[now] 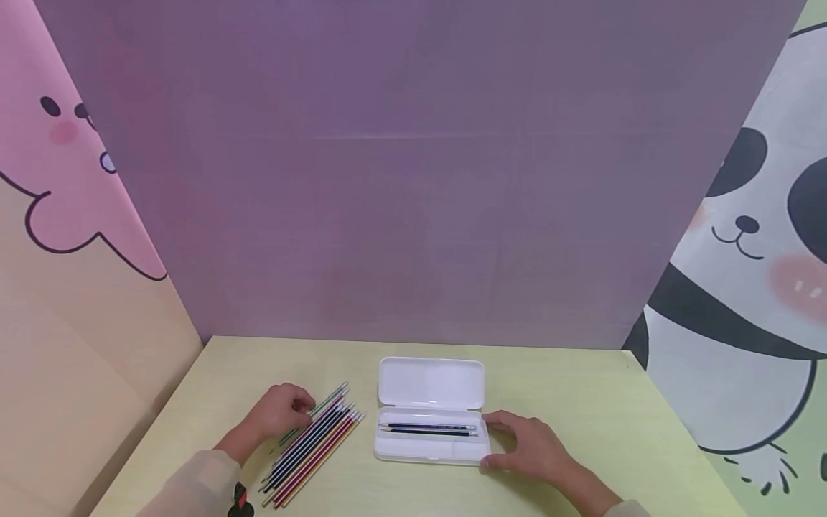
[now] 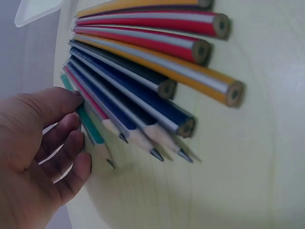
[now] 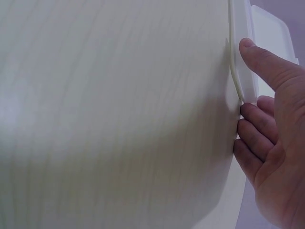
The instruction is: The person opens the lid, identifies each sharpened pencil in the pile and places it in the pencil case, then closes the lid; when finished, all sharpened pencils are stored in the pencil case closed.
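At the far side of a row of pencils (image 1: 310,449), my left hand (image 1: 278,411) pinches a green pencil (image 2: 89,121) between thumb and curled fingers. The green pencil lies beside red, dark blue, black and yellow pencils, some with sharpened points and some with flat ends. My right hand (image 1: 533,446) holds the right end of a white pencil case (image 1: 413,454), its thumb (image 3: 255,55) at the near corner and fingers at the far one. The case lies with its lid (image 1: 431,382) folded back. Two dark pencils (image 1: 429,429) lie lengthwise inside it.
The pale wooden table (image 1: 581,402) carries the pencils on the left and the case in the middle. A purple panel (image 1: 413,179) rises behind its far edge. Walls with cartoon figures flank the table on both sides.
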Demonstrator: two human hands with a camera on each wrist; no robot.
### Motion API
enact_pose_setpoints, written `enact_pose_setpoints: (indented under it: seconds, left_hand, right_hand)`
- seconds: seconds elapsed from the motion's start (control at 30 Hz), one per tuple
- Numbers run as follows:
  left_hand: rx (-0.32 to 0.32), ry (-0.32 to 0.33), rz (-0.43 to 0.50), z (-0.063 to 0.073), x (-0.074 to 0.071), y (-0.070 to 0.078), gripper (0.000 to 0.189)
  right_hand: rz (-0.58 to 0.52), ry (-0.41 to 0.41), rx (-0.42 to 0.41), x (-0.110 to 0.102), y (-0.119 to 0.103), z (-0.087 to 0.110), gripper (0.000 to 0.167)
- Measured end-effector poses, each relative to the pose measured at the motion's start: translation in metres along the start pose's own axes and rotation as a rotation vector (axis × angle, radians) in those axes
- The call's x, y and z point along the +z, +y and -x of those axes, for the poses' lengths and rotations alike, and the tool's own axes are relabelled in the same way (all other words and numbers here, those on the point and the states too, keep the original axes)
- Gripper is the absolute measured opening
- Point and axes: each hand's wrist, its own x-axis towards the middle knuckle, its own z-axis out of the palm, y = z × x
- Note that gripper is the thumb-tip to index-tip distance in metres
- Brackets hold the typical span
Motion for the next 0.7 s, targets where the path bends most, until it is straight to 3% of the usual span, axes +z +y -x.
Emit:
enact_pose_setpoints:
  seconds: [0.1, 0.27, 0.7]
  left_hand:
    - [-0.042, 0.015, -0.038, -0.001, 0.002, 0.001, 0.016]
    - [-0.046, 0.026, -0.037, -0.001, 0.002, 0.000, 0.013]
    - [0.072, 0.011, -0.005, 0.003, -0.012, 0.001, 0.013]
  right_hand:
    - [-0.011, 0.000, 0.003, 0.000, -0.001, 0.000, 0.072]
    - [-0.012, -0.004, 0.013, 0.000, -0.002, 0.001, 0.072]
    - [-0.003, -0.002, -0.007, 0.000, 0.000, 0.000, 0.073]
